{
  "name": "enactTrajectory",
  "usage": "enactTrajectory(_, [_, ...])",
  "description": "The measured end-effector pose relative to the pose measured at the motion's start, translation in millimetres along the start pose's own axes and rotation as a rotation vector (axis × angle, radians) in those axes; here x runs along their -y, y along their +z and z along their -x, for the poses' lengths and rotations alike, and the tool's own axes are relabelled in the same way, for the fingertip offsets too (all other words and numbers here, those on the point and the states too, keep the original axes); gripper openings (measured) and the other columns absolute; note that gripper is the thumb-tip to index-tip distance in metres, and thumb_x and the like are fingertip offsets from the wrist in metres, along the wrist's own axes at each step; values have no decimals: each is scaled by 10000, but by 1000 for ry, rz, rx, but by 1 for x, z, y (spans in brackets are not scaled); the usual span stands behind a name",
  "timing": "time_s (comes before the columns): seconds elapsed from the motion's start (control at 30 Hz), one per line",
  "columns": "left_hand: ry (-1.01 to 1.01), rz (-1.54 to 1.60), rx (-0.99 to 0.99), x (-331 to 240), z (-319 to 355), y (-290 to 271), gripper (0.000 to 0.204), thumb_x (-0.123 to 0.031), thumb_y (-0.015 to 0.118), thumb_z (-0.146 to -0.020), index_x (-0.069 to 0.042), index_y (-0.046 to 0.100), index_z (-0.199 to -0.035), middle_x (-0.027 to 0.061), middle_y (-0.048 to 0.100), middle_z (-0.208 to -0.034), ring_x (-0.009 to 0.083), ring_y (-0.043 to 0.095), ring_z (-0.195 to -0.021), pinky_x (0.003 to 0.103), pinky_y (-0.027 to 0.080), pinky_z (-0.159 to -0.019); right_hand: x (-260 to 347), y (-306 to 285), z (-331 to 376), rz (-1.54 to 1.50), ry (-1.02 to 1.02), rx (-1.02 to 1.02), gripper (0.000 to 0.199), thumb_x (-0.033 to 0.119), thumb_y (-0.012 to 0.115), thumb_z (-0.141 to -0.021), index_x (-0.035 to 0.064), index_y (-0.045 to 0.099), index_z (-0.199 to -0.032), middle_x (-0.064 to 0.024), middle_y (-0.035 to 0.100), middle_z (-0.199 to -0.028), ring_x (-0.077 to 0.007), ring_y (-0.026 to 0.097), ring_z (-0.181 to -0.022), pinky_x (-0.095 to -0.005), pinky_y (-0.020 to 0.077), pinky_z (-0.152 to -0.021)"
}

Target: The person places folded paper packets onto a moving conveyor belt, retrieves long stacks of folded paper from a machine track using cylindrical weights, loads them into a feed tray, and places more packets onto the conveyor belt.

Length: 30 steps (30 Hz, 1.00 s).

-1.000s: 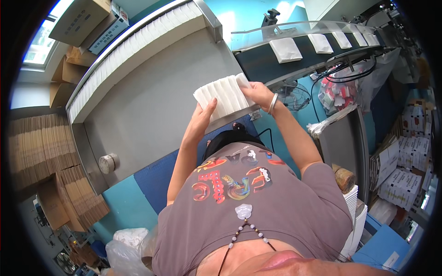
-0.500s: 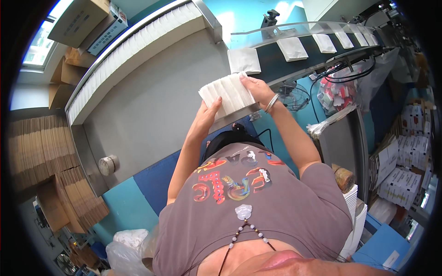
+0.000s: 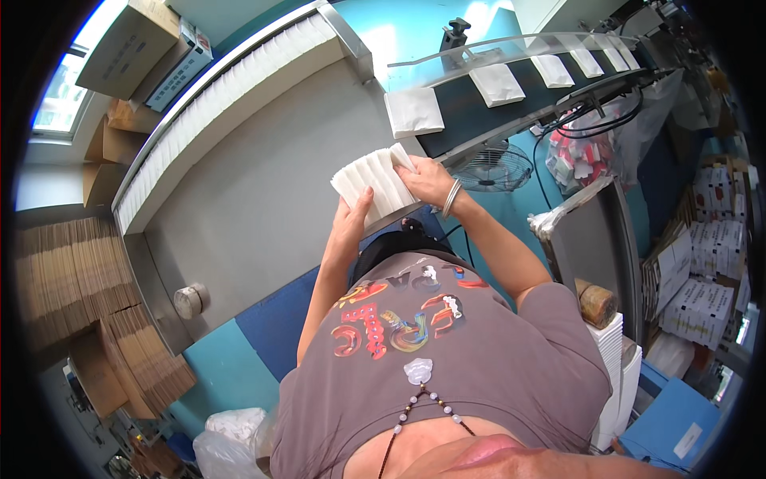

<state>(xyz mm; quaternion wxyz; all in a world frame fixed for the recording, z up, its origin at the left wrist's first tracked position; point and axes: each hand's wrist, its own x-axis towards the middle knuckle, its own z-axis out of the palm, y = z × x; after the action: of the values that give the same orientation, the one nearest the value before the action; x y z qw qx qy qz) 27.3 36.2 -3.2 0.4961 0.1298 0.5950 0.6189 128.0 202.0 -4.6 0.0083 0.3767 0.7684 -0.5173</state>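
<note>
Between my two hands is a row of white folded paper napkins [image 3: 369, 182], standing on edge over the near rim of the metal table [image 3: 263, 184]. My left hand [image 3: 349, 221] grips the left part of the row, thumb across its near face. On the right end, my right hand [image 3: 429, 180] is closed round the napkins, and the end one tilts away from the rest. Just beyond, a flat napkin packet [image 3: 414, 112] lies at the end of the dark conveyor belt [image 3: 455, 120]. More white packets [image 3: 496, 84] lie spaced along the belt.
A long row of white napkins [image 3: 231, 108] lines the table's far edge. A round block [image 3: 191, 301] sits at its left corner. Flattened cartons [image 3: 76, 263] stand left. A fan [image 3: 493, 166] and a clear bag of scraps [image 3: 581, 152] are right, below the belt.
The napkin row and both hands have moved slightly left and nearer to me. The end napkin at my right hand now leans apart from the row.
</note>
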Motion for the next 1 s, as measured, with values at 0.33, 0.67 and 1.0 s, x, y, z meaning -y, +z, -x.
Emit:
enactTrajectory(0.33, [-22,-24,-1,-7,3,2,652,-351,545,-926,16,276,-1392,157,423,-1347,236,387,-1266,355,291,-1053,-11,6,-5,-17,5,0,447,400,506,-899,-23,612,-997,-235,652,-960,-375,633,-899,-393,490,-790])
enactTrajectory(0.67, [11,-79,37,-20,-19,8,673,-375,557,-917,19,280,-1386,156,419,-1348,235,384,-1258,349,289,-1048,-25,-21,-16,-1121,144,234,599,480,626,-850,-24,533,-1160,-107,624,-1042,-159,621,-907,-294,519,-763])
enactTrajectory(1.0, [51,-82,52,-9,-21,16,651,-375,560,-921,27,304,-1364,144,434,-1320,218,396,-1234,334,300,-1038,-4,-13,-5,-951,110,111,437,340,617,-896,-44,603,-1105,-72,652,-997,-119,613,-871,-248,487,-777])
